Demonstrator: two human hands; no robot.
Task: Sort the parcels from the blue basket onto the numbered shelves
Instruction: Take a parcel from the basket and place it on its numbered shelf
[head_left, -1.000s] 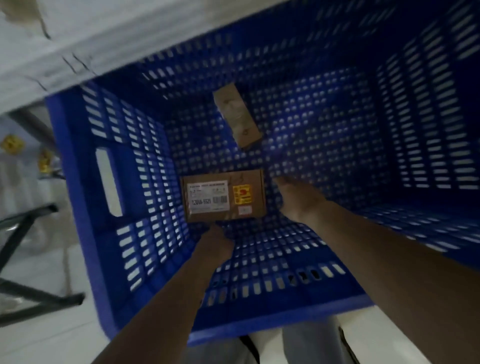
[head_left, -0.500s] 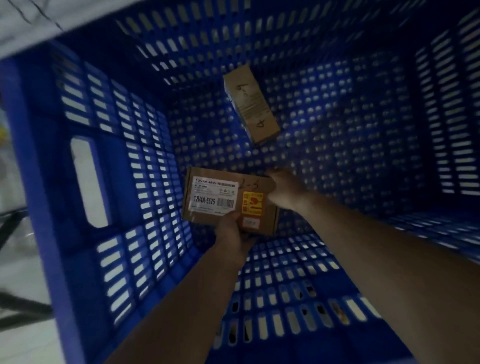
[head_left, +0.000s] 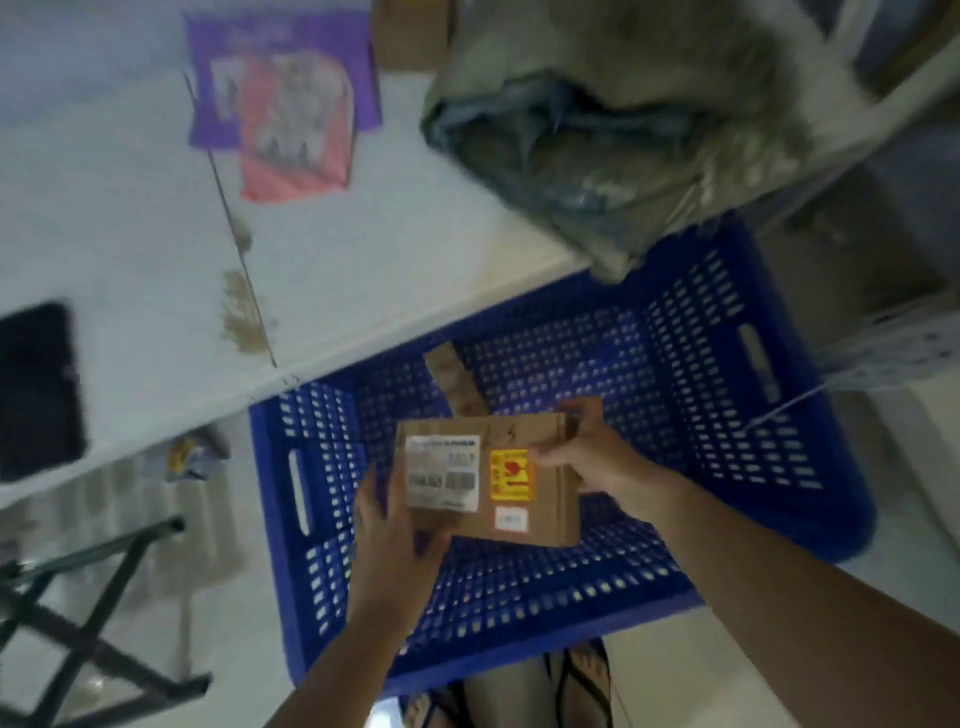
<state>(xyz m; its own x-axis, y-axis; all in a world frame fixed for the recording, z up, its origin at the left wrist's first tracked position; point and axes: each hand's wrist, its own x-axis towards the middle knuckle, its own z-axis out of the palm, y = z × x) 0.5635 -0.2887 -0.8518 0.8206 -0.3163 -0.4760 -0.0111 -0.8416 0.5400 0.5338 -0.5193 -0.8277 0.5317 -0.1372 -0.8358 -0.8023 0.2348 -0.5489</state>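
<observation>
A flat brown cardboard parcel (head_left: 535, 499) with a white label and a yellow sticker is held above the blue basket (head_left: 769, 426). My left hand (head_left: 389, 545) grips its lower left corner. My right hand (head_left: 597, 457) grips its upper right edge, thumb on the top face. A second, narrower brown parcel (head_left: 454, 382) lies on the basket floor behind it, partly hidden by the held one.
The basket stands on the floor, partly under a white table (head_left: 363, 270). On the table lie a purple and pink packet (head_left: 285, 114), a grey plastic bag (head_left: 613, 130) overhanging the basket and a black object (head_left: 36, 389). Black folding legs (head_left: 93, 613) stand left. My feet (head_left: 545, 691) are below.
Both hands closed on the labelled parcel and lifted it from the basket floor to above the basket. My view rose and pulled back, bringing the table into sight.
</observation>
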